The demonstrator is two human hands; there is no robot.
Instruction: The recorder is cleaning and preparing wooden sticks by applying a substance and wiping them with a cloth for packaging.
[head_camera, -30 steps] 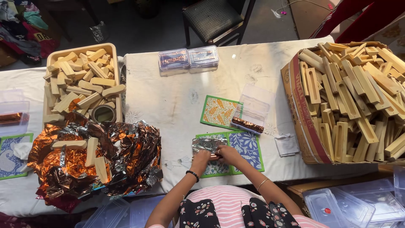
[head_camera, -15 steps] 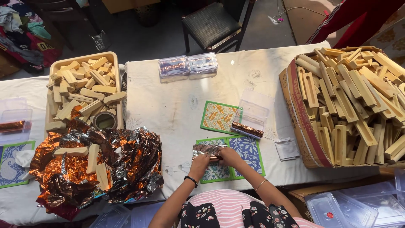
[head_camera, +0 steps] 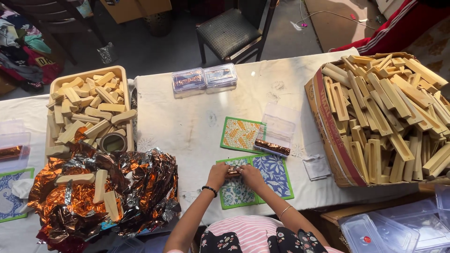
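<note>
Head cam: foil-wrapped piece (head_camera: 234, 171) betw. both hands, left grip (head_camera: 218, 174) & right grip (head_camera: 251, 175) pinching its ends.

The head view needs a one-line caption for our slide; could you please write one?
Left hand and right hand hold a foil-wrapped piece over patterned mats, between crumpled foil and a box of wooden blocks.

A small block wrapped in shiny copper-coloured foil (head_camera: 234, 171) lies crosswise between the person's two hands, just above a green-edged patterned card with blue and white floral print (head_camera: 276, 175) at the near edge of the table. Both ends are covered by fingers, so only its crinkled middle shows; it seems fully wrapped, though that is hard to tell from above.
</note>
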